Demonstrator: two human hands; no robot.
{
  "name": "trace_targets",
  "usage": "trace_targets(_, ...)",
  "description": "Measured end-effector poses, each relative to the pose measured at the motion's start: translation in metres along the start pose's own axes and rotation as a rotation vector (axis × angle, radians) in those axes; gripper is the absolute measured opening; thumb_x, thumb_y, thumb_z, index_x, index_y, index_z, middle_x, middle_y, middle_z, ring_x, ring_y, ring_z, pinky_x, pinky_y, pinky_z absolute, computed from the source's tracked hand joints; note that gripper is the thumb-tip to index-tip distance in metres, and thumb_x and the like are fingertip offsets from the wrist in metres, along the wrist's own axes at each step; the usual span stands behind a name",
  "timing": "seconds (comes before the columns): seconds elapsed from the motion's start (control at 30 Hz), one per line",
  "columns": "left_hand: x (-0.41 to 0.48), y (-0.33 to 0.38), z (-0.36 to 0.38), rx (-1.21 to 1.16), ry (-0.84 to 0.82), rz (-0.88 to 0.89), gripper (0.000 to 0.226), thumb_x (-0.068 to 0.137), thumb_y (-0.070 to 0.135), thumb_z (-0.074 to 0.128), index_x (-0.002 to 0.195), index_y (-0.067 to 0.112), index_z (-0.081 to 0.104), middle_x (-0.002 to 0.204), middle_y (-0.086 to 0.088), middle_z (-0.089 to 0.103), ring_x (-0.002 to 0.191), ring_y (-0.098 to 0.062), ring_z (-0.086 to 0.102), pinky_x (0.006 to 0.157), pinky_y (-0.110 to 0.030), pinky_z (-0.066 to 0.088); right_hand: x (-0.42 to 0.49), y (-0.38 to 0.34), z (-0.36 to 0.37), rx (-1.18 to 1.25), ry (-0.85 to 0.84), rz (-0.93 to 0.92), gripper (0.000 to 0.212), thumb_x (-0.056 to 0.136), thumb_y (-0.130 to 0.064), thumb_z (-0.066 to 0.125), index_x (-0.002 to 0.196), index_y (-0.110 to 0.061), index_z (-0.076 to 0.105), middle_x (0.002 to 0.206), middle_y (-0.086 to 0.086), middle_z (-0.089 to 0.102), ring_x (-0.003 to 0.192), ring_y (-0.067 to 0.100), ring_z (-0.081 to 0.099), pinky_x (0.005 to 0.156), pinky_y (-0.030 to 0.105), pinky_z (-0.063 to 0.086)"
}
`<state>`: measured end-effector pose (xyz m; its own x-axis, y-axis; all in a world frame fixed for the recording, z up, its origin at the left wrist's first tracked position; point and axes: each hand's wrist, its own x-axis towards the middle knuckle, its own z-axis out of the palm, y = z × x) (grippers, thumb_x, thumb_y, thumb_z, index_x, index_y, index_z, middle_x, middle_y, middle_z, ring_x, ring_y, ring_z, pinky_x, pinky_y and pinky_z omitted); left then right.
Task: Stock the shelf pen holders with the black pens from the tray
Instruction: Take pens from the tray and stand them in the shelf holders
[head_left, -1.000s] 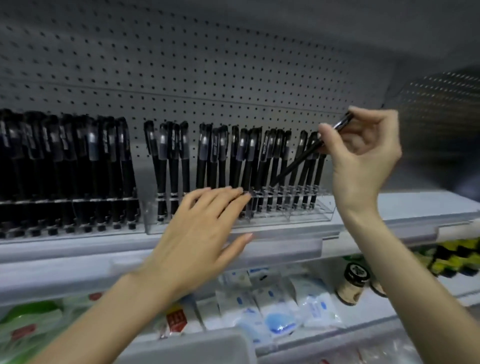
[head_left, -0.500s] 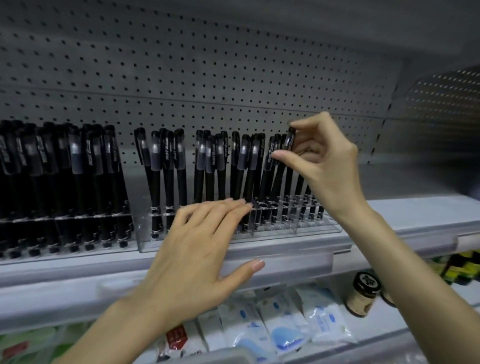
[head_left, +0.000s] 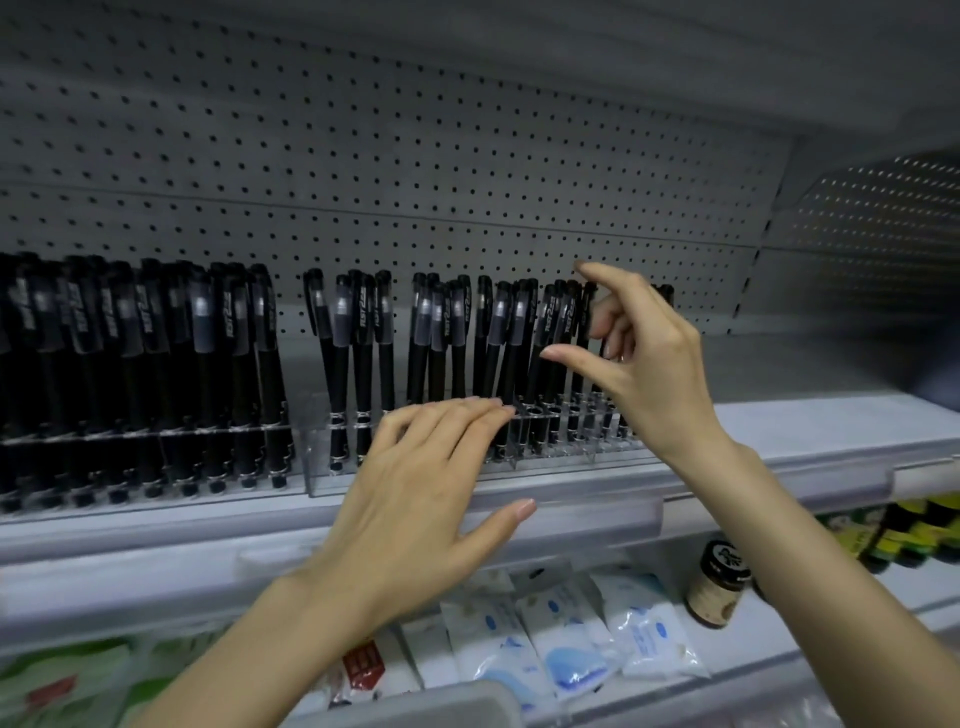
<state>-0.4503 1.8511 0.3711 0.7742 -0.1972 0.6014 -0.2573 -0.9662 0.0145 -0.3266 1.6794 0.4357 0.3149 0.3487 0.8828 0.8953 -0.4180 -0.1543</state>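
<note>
While the right grip (head_left: 644, 364) is spread wide, nothing pinched, black pens (head_left: 519, 332) are stood just behind it in the holder (head_left: 566, 452), steadied by the flat left grip (head_left: 415, 493); leaning ones could be snagged on withdrawal.

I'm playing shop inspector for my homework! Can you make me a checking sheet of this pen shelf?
Surface: grey shelf bearing the holders.
Job's things: black pens upright in clear holder; fuller holder at left.
Clutter: white packets and brown jar on lower shelf.
Hands: left hand flat, fingers on clear holder; right hand open by the pens, pinching nothing.
Cables: nothing seen.
Surroundings: pegboard wall behind.
</note>
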Motion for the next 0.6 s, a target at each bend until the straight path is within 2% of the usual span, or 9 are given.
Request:
trace_targets(0.2,-0.01,0.0,-0.018,-0.014,0.049,0.048,0.056,0.096,0.05,0.035,0.139,0.016,0.045,0.14,-0.001,0.049,0.128,-0.011,0.038,0.109,-0.028,0.017,-0.01,-0.04,-0.015,0.023,-0.009,0.018,0.051,0.077,-0.029,0.075,0.122,-0.012,0.058,0.081,-0.001,0.052,0.064,0.01,0.044,0.064,0.01,0.04)
trace_targets(0.33,-0.064,0.007,-0.041,-0.134,0.114,-0.061,0.051,0.096,0.046,0.039,0.136,0.017,0.048,0.14,0.001,0.047,0.129,-0.011,0.038,0.105,-0.025,0.021,-0.048,-0.08,-0.017,0.141,-0.087,0.073,0.03,0.08,-0.026,0.074,0.105,-0.011,0.065,0.079,0.002,0.055,0.065,0.012,0.048,0.064,0.011,0.039)
trace_targets(0.47,-0.179,0.011,-0.032,-0.213,0.035,-0.281,0.049,0.095,0.048,0.039,0.137,0.022,0.045,0.141,0.006,0.044,0.13,-0.013,0.04,0.104,-0.026,0.024,-0.137,-0.117,0.008,0.357,-0.351,0.241,0.022,0.077,-0.03,0.075,0.092,-0.017,0.066,0.076,0.001,0.057,0.064,0.012,0.052,0.062,0.015,0.041)
trace_targets(0.6,-0.286,0.011,-0.013,-0.214,-0.118,-0.578,0.056,0.093,0.057,0.032,0.136,0.023,0.045,0.139,0.004,0.048,0.128,-0.018,0.043,0.102,-0.031,0.028,-0.237,-0.143,0.05,0.58,-0.678,0.663,0.017,0.075,-0.015,0.078,0.083,-0.023,0.066,0.074,-0.001,0.061,0.059,0.005,0.055,0.059,0.015,0.045)
